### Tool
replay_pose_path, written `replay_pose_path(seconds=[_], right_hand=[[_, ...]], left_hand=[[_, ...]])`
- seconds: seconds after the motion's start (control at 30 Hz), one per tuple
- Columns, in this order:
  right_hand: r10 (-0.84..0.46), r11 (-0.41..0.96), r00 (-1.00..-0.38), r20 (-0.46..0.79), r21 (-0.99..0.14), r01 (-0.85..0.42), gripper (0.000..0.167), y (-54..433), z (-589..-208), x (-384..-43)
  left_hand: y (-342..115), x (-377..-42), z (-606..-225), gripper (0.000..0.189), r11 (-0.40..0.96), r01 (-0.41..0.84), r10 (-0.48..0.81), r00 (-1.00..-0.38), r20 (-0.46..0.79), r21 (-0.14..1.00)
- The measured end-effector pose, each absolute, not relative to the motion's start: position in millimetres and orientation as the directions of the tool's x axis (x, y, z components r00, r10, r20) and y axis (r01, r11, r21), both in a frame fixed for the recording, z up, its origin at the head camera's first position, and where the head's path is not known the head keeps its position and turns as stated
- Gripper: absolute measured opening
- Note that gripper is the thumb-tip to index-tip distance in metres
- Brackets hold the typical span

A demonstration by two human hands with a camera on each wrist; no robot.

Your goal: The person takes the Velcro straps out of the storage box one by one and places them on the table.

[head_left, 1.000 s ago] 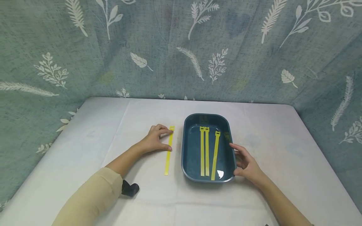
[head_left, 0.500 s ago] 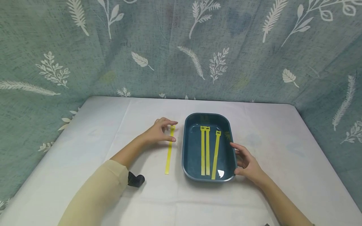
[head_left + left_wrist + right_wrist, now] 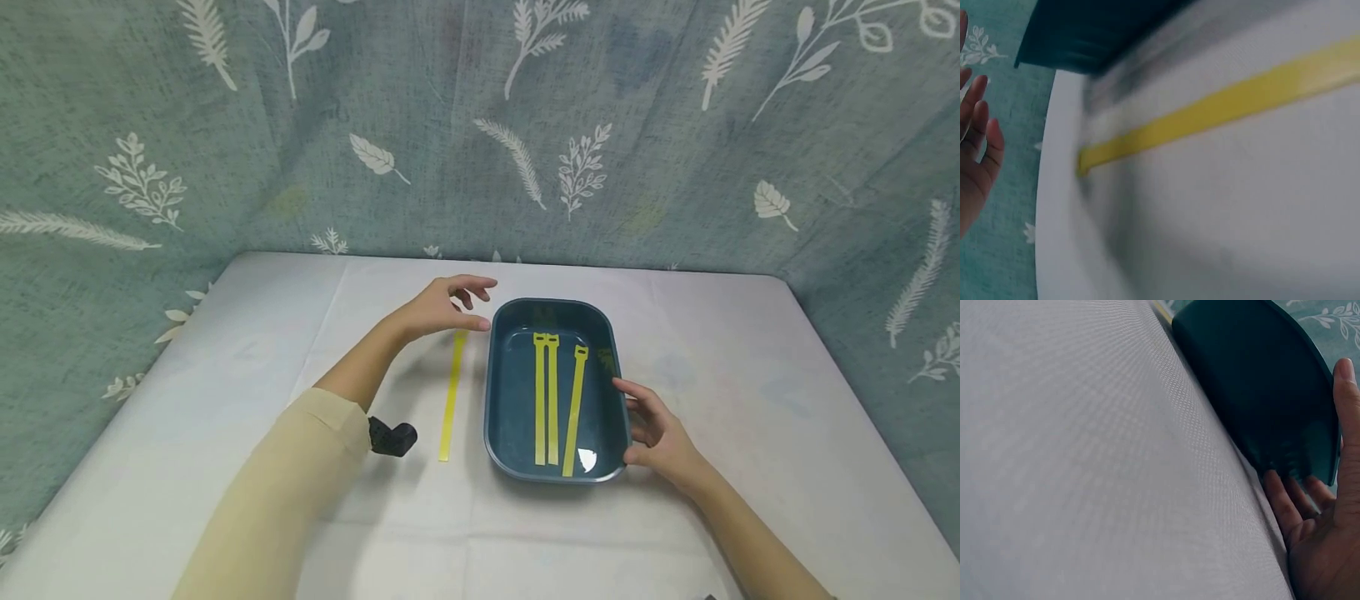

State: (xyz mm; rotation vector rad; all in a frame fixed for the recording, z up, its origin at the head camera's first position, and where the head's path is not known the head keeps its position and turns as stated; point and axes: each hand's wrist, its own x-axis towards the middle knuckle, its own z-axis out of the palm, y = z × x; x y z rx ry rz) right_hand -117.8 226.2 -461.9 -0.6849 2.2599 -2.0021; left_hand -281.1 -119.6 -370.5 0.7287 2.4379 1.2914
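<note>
Yellow strip (image 3: 451,404) lies on the desk (image 3: 712,333), just left of a blue box (image 3: 507,400) holding three more strips (image 3: 552,404). Moving strips between desk and box seems the step in hand, direction unclear. The left hand (image 3: 437,311) hovers over the loose strip's far end, fingers apart, holding nothing; a grasp calls for lowering. The right hand (image 3: 663,442) touches the box's right side with spread fingers. Desk room widens leftward; the box's raised rim needs clearing.

Couldn't make out any text, tbh. There were no readable labels, brands, numbers or signs on anything in the head view or either wrist view.
</note>
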Motion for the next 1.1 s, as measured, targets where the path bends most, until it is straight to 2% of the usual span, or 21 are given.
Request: replay_pose_path(seconds=[0.5, 0.83, 1.1], right_hand=[[-0.358, 0.058, -0.901, 0.246, -0.957, -0.284, 0.083, 226.9, -459.7, -116.7], [-0.346, 0.077, -0.905, 0.248, -0.954, -0.29, 0.083, 226.9, -460.5, -116.0], [-0.343, 0.096, -0.907, 0.246, -0.951, -0.294, 0.083, 226.3, -460.7, -115.7]], left_hand=[[-73.8, -288.9, -346.3, 0.061, 0.372, 0.239, 0.647, -0.76, -0.066, 0.897], [-41.1, -287.9, -359.1, 0.057, 0.352, 0.197, 0.71, -0.693, -0.124, 0.915], [-20.2, -284.3, -374.3, 0.055, 0.368, 0.179, 0.716, -0.681, -0.155, 0.912]])
